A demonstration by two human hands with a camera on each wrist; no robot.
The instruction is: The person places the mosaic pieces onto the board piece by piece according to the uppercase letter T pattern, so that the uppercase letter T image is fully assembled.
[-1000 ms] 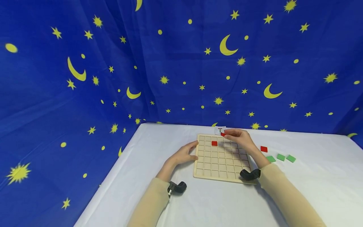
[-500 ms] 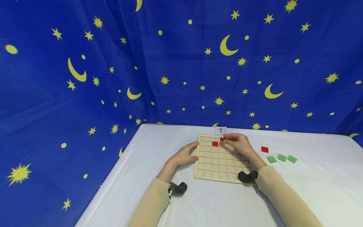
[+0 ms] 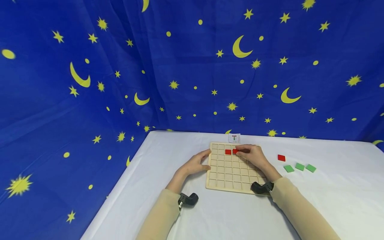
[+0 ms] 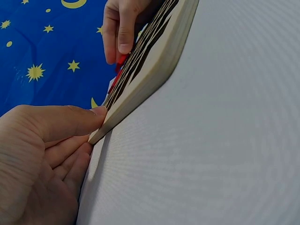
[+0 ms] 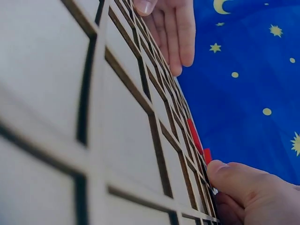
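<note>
My right hand (image 3: 253, 156) pinches a red square tile (image 3: 235, 151) between thumb and fingertips, low over a cell in the upper part of the wooden grid board (image 3: 227, 173). Just left of it a second red tile (image 3: 228, 152) lies in its cell. In the right wrist view the held tile (image 5: 207, 155) stands slightly proud of the board beside the thumb. My left hand (image 3: 193, 163) steadies the board's left edge, thumb and index fingertip touching it apart from each other. The left wrist view shows the left thumb (image 4: 77, 121) on the board's rim.
Right of the board, a loose red tile (image 3: 281, 158) and several green tiles, one of them nearest the board (image 3: 289, 168), lie on the white tablecloth (image 3: 330, 206). A small printed pattern card (image 3: 234, 138) lies behind the board. A blue star-and-moon curtain (image 3: 195, 66) hangs behind the table.
My right hand has brought the red tile from near the card down toward the board, beside the red tile lying there. The left hand stays at the board's edge.
</note>
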